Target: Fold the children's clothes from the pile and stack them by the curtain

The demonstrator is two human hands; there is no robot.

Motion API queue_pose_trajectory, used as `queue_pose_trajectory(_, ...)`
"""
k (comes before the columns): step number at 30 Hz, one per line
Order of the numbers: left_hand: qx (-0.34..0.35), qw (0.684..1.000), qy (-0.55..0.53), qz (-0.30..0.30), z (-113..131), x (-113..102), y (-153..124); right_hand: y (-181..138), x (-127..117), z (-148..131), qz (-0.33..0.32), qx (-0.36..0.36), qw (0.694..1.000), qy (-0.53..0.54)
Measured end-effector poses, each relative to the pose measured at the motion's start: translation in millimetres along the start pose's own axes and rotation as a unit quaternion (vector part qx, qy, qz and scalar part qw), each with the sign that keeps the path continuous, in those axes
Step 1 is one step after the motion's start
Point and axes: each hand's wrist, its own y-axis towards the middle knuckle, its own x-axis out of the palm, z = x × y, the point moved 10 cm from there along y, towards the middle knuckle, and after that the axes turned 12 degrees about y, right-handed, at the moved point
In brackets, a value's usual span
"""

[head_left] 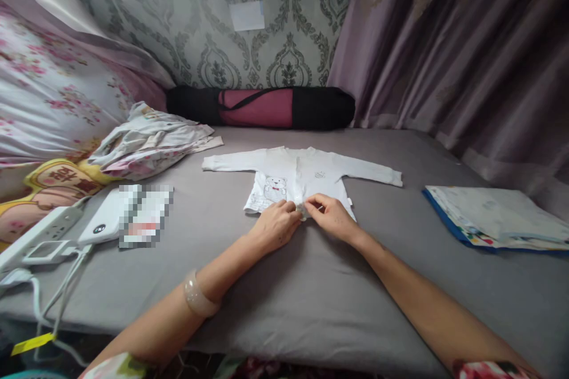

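A small white long-sleeved baby shirt (297,171) with a bear print lies flat on the grey sheet (311,284), sleeves spread to both sides. My left hand (275,226) pinches the bottom hem at the shirt's middle. My right hand (332,216) pinches the same hem just to the right, and the fingertips of the two hands almost meet. A pale bangle sits on my left wrist.
A heap of crumpled clothes (151,145) lies at the back left. A rolled pink and black mat (262,107) rests against the wall. Folded cloths (498,216) are stacked at the right. A power strip and white devices (53,233) with cables sit at the left edge.
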Motion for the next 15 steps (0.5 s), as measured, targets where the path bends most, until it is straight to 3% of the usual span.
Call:
queue_pose_trajectory(3, 0.032, 0.999, -0.013, -0.017, 2.8, -4.4, -9.0, -9.3, 20.3, -16.6, -0.113, -0.053, 0.987, -0.104)
queue_pose_trajectory(5, -0.010, 0.998, -0.054, 0.004, -17.7, -14.1, -16.3, -11.9, 26.6, -24.0, -0.164, -0.058, 0.972, -0.159)
queue_pose_trajectory(8, -0.161, 0.982, -0.056, 0.084, -74.4, -29.8, -36.7, -0.9, 28.5, -34.0, -0.177, -0.053, 0.958, -0.220)
queue_pose_trajectory(10, -0.240, 0.965, -0.050, 0.090, -104.7, -25.6, -52.4, 14.7, 33.1, -41.7, -0.159, -0.071, 0.955, -0.240)
queue_pose_trajectory(13, -0.276, 0.956, -0.088, 0.041, -122.8, -2.6, -64.1, 42.2, 55.8, -39.3, -0.152, -0.097, 0.950, -0.255)
queue_pose_trajectory(15, -0.277, 0.954, -0.106, 0.034, -124.7, 7.0, -66.1, 61.0, 78.2, -21.9, -0.177, -0.075, 0.941, -0.279)
